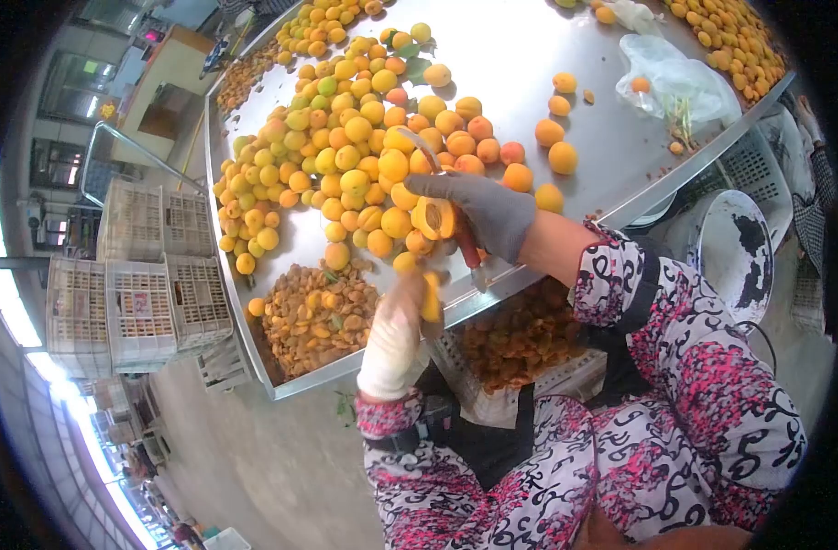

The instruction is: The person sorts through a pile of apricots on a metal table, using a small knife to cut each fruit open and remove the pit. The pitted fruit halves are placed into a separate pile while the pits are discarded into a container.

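Note:
My right hand (487,209), in a grey glove, grips a knife with a reddish handle (469,249) and a curved blade (419,145). It also holds a cut apricot half (433,219) with the stone showing. My left hand (396,335), in a whitish glove and blurred at the fingers, is closed on another apricot piece (431,296) just below. Both hands are over the near edge of the metal table (520,87). Whole apricots (355,156) lie heaped beyond them. A pile of brown stones (313,316) sits at the table's near left corner.
Under the table edge, a crate (492,403) holds apricot pieces (520,339). Stacked crates (139,302) stand at left. On the right are a plastic bag (666,78), a white basin (732,257) and another person's patterned sleeve (824,174).

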Action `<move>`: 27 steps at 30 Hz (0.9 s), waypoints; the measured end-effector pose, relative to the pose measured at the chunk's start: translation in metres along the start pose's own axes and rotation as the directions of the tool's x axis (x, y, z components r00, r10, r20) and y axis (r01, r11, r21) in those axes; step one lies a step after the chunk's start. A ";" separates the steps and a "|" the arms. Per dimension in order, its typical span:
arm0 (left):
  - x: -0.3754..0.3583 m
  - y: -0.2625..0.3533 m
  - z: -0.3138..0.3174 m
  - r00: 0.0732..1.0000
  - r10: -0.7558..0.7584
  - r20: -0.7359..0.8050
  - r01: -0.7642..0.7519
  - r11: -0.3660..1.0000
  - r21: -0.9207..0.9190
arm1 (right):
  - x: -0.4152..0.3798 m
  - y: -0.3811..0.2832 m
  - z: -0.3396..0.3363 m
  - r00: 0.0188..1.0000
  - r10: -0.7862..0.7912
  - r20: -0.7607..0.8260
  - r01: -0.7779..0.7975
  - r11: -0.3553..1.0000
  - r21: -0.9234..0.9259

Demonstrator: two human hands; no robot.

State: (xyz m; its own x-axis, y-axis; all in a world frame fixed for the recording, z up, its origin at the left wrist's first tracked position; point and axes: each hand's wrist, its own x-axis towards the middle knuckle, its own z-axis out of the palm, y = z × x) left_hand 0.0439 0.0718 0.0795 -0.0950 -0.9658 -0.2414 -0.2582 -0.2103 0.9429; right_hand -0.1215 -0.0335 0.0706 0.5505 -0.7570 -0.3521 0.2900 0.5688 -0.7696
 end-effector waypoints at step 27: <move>0.046 -0.030 0.043 0.974 -0.210 0.084 0.192 0.574 -0.796 | 0.001 -0.024 0.022 0.834 -0.542 -0.105 0.547 0.837 0.029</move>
State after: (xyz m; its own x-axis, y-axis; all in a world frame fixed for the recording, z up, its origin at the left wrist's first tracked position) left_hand 0.0062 0.0404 0.0298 -0.1187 -0.8840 -0.4522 0.5986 -0.4271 0.6777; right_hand -0.1102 -0.0410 0.1000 0.2200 -0.9732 0.0674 0.5666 0.0712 -0.8209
